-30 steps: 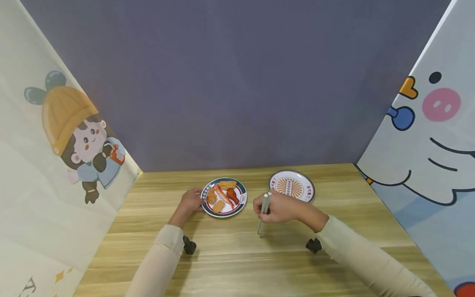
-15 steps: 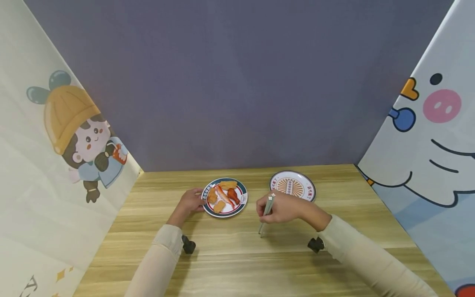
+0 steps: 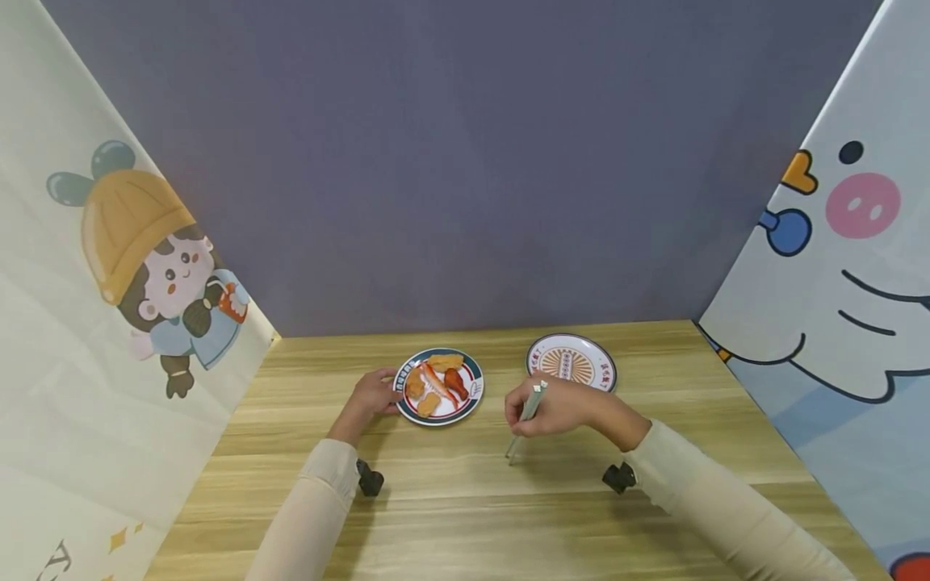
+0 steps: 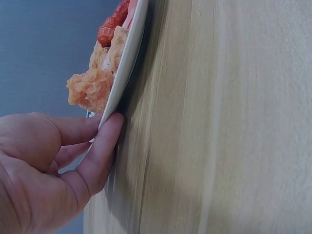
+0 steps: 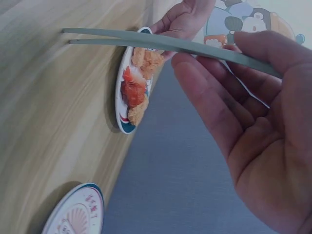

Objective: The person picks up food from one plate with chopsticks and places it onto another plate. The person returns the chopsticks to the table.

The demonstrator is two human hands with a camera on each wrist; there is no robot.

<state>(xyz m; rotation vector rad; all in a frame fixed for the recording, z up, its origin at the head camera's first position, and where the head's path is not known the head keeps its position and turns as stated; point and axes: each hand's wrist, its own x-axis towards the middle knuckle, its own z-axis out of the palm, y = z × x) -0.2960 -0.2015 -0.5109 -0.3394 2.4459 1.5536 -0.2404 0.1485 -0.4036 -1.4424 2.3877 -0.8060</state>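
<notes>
My left hand (image 3: 375, 393) pinches the left rim of a white plate (image 3: 472, 403) with a dark green edge. The left wrist view shows the thumb on the rim and a finger beneath it. That plate carries a red-brown drumstick (image 3: 455, 382), a shrimp (image 3: 439, 382) and several fried pieces such as this golden nugget (image 3: 429, 403). To the right, my right hand (image 3: 558, 406) holds a pair of grey-green chopsticks (image 5: 195, 48), their narrow tips pointing down and slightly parted. Nothing sits between the tips. Whether they touch the table I cannot tell.
A second white plate (image 3: 594, 365) with an orange sunburst print lies behind my right hand, which partly covers it. The wooden table (image 3: 465, 516) ends at a grey back wall (image 3: 465, 177), with printed panels either side. Black devices (image 3: 370, 479) hang at both wrists.
My right hand has shifted slightly right, and the upper ends of the chopsticks lean further right while the tips stay about in place. The left hand and its plate have not moved.
</notes>
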